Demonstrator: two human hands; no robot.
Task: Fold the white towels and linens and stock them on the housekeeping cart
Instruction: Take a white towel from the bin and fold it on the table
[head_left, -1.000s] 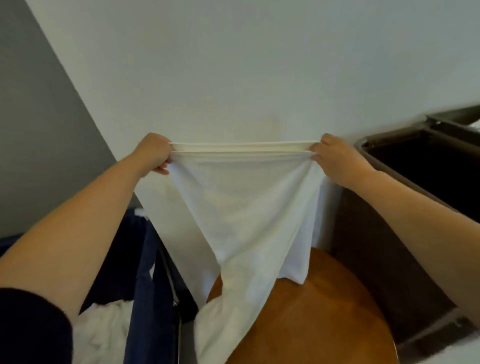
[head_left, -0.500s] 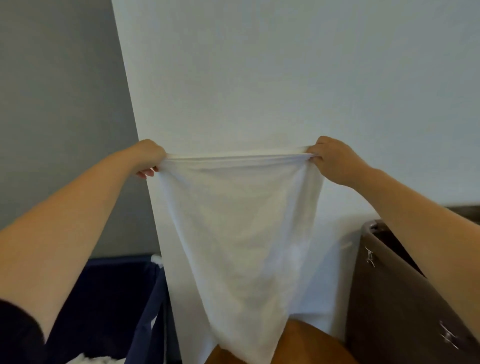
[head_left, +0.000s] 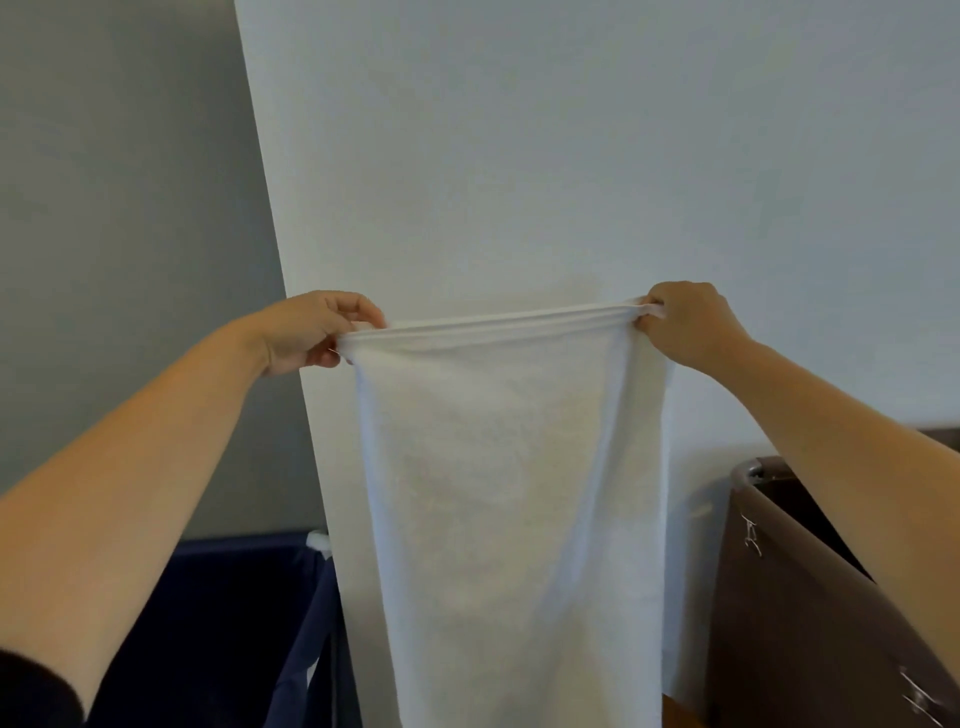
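Observation:
A white towel (head_left: 509, 493) hangs flat in front of me, its top edge stretched level between both hands. My left hand (head_left: 311, 332) pinches the towel's upper left corner. My right hand (head_left: 685, 322) grips the upper right corner, with the hem bunched in its fingers. The towel runs down past the bottom of the frame, so its lower end is hidden.
A white wall (head_left: 571, 156) stands straight ahead, with a grey wall (head_left: 114, 208) to the left. A dark blue fabric bin (head_left: 234, 613) sits at the lower left. At the lower right is a brown cart bin (head_left: 810, 597).
Both hands have raised the towel higher and drawn it flat. The view has tilted up, so the round wooden table below has almost left the frame.

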